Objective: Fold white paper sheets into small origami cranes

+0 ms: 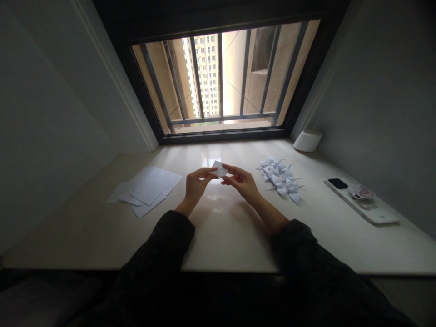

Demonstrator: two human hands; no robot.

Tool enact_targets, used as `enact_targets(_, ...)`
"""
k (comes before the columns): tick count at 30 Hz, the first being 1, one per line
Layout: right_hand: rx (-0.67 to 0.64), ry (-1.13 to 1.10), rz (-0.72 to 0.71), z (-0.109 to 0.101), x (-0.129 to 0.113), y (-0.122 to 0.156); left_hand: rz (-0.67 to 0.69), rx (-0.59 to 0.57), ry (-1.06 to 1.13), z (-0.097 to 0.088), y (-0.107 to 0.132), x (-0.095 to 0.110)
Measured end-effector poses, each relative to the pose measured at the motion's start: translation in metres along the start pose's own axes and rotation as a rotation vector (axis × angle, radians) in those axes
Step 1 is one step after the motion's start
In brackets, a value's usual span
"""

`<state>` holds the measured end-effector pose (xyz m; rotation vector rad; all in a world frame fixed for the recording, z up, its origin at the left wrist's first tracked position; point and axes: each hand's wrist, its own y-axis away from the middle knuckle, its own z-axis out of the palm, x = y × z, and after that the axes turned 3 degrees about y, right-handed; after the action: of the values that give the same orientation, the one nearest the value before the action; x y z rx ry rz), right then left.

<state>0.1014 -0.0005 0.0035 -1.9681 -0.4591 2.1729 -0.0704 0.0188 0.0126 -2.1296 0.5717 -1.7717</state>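
A small folded piece of white paper (220,168) is held up between both hands over the middle of the white sill. My left hand (198,181) pinches its left side between thumb and fingers. On the other side, my right hand (241,180) grips the right edge in the same way. The paper looks like a flat diamond; its finer folds are too small to make out. To the right lies a cluster of folded paper cranes (279,179). A loose stack of white paper sheets (151,186) rests to the left.
A phone (364,202) with a round pink grip lies on the right. Behind it, a white cylindrical object (308,140) stands against the right wall. A dark-framed window (225,135) with bars closes off the back. The sill's front edge (231,272) runs beneath my forearms.
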Motion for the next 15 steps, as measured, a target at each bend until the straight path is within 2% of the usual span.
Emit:
enact_targets(8, 0.013, -0.023, 0.003, 0.0012, -0.0035, 0.0010, 0.007, -0.006, -0.007, -0.0012, 0.0006, 0.0050)
enact_targets(15, 0.170, 0.024, -0.025, 0.0048, -0.0017, 0.0004, -0.020, -0.042, 0.051, 0.0032, 0.0024, 0.0095)
